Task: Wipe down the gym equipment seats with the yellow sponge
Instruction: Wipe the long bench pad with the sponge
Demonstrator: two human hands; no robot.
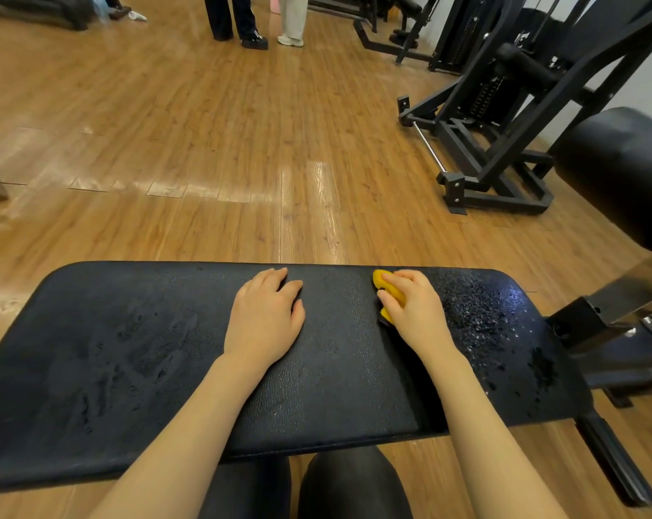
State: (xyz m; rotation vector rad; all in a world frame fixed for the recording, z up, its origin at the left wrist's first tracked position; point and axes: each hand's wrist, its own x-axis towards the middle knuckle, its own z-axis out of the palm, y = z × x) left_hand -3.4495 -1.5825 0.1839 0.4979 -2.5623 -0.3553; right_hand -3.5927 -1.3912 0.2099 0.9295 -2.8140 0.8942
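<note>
The right hand sits right of centre in the lower half of the frame, its fingers curled over the yellow sponge. The grip is closed around it and presses it against the black padded seat; only the sponge's left edge and a small lower corner show past the fingers. The left hand lies near the middle of the frame, palm down on the seat, fingers nearly straight and slightly spread, holding nothing. The 2 hands are apart, with a bare strip of padding between them.

The sponge is close to the seat's far edge, which runs across the frame just above both hands. To the right of the sponge the padding is beaded with water drops up to the rounded right end of the seat, where a metal bracket joins it. To the left of the left hand, a long stretch of padding with faint smeared marks reaches the left edge of the frame. The near edge lies over the person's dark-clad knees at the bottom.

Beyond the far edge is open wooden floor. A black weight machine stands at upper right, and 2 people's legs at top centre.
</note>
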